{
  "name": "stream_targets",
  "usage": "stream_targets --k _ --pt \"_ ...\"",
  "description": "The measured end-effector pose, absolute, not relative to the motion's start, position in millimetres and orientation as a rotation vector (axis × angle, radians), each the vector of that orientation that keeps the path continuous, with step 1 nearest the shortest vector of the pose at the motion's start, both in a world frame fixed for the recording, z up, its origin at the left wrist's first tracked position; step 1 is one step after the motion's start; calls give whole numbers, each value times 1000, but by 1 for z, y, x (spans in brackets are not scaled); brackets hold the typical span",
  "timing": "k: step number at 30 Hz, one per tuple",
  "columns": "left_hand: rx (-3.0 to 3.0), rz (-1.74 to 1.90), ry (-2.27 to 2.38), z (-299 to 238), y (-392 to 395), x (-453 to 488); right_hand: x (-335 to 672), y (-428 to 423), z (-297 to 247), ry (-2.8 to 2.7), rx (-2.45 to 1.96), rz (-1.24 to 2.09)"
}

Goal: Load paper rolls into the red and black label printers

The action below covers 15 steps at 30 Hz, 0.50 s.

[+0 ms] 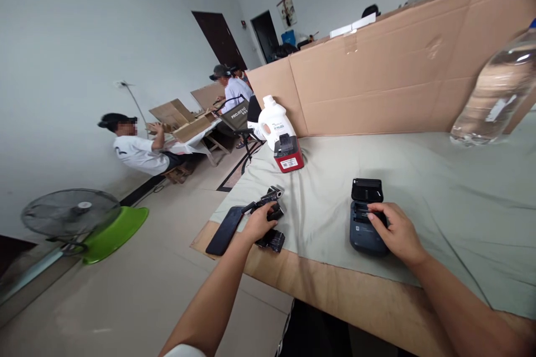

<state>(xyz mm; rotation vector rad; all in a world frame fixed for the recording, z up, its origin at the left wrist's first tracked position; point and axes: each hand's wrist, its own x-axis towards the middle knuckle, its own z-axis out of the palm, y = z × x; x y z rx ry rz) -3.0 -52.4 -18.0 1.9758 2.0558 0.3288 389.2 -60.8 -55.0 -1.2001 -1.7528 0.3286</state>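
Observation:
My left hand is at the table's left side, its fingers bent over a cluster of small black pieces in shiny wrapping. Thumb and fingertips close on one of them; its exact kind is unclear. A dark phone lies just left of that hand. On the right, a dark blue-grey portable label printer lies with its black lid flipped up. My right hand grips the printer's right side, thumb and forefinger nearly together over its open compartment. Whatever is under those fingertips is hidden.
Behind stand a white jug and a red-and-black device. A large clear bottle is at the right, before a cardboard partition. The table's wooden edge is nearest me. A fan and seated people are left.

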Motion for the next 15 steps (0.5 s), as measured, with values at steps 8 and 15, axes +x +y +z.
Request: stream_targets --k 8,15 --pt "1998 629 2487 -12 -54 -23 389 -61 -53 -1754 -1199 329" --pt "1785 400 2518 -17 -40 -58 389 -61 -53 -1747 -1200 328"
